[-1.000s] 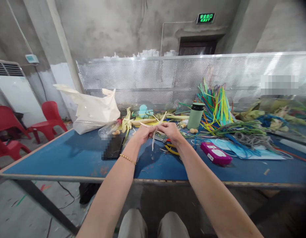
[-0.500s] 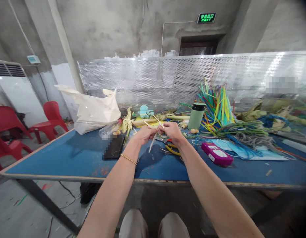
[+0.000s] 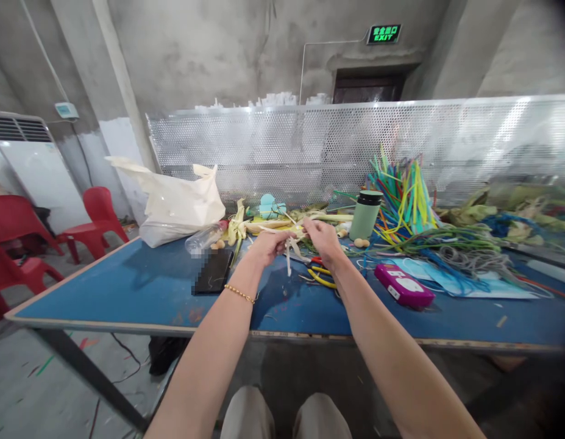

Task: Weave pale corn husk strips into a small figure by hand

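Both of my hands are raised over the blue table (image 3: 127,292), close together. My left hand (image 3: 269,246) is closed in a pinch on pale leaf strips (image 3: 290,250) that hang down between the hands. My right hand (image 3: 323,239) is closed too, gripping the same strips from the right and a little higher. A thin gold bracelet sits on my left wrist. Just below my right hand lie pliers with yellow handles (image 3: 322,277).
A black phone (image 3: 212,271), a clear plastic bottle (image 3: 203,238) and a white bag (image 3: 177,201) lie at the left. A green flask (image 3: 365,214), colourful strips (image 3: 401,192), a pink box (image 3: 403,285) and tangled cords (image 3: 460,256) fill the right. Red chairs (image 3: 97,222) stand beside the table.
My right hand has moved up and slightly away from the left, pulling the strips; the hanging strip end has swung from slanted to nearly vertical.
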Motion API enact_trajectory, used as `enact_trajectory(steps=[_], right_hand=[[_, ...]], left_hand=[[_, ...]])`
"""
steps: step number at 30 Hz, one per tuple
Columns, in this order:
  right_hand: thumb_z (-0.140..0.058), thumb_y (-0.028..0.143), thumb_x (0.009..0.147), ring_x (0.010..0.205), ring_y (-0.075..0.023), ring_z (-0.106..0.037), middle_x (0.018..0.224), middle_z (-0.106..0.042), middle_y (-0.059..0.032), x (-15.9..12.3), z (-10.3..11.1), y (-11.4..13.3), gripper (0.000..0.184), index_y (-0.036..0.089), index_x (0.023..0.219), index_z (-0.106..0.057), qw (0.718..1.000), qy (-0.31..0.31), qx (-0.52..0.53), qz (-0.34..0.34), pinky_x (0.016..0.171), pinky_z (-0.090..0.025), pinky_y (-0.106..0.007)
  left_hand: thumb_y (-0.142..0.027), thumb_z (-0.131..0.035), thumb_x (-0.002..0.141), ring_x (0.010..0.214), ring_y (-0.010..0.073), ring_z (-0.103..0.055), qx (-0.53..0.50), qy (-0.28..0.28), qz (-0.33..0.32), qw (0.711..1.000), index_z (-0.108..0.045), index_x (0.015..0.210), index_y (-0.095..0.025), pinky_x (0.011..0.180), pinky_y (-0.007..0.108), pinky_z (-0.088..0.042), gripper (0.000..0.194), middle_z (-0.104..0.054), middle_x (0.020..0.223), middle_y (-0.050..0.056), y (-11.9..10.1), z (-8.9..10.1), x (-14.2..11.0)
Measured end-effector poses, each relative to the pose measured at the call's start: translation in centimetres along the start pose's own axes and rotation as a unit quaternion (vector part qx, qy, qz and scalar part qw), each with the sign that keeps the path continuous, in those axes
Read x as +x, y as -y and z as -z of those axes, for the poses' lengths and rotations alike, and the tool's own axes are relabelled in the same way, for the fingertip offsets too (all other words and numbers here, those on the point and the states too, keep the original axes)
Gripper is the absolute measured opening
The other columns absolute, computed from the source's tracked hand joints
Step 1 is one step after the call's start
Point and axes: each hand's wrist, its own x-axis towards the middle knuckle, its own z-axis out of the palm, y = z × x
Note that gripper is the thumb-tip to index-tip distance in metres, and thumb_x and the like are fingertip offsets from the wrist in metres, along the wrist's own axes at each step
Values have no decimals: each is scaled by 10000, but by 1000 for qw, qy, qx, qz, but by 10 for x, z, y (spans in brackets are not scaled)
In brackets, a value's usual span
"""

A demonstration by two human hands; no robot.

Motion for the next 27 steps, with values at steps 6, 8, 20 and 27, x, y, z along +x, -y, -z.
enact_trajectory(steps=[6,8,20,27], right_hand=[[-605,398,831,630,-176,-584,632,-661,-46,-9,-7,15,306,171,646,-696,996,5,-64,68,607,-416,-275],[-621,423,831,528,-159,-553,487,-564,-15,-16,-16,17,369,160,578,-683,992,97,-49,58,535,-374,-268],[-749,447,673,335,-99,-389,400,-493,52,-24,-29,16,288,179,740,-669,972,88,174,-132,352,-292,-235],[-773,384,688,389,-123,-523,469,-575,21,-24,-30,18,245,171,729,-659,974,86,165,-132,353,-387,-216]], left_hand=[[-218,-781,742,409,37,-271,-98,-114,24,988,-695,731,-112,444,200,-194,137,-355,431,-81,-2,5,7],[-212,-785,739,410,35,-294,-107,-115,21,987,-698,756,-111,445,194,-210,134,-385,441,-77,0,3,7],[-179,-844,687,465,34,-370,-136,-69,23,988,-677,772,-119,476,171,-288,197,-467,516,-60,1,-7,2],[-163,-775,746,460,56,-351,-124,-67,13,990,-691,768,-113,479,189,-284,99,-429,482,-57,1,-6,2]])
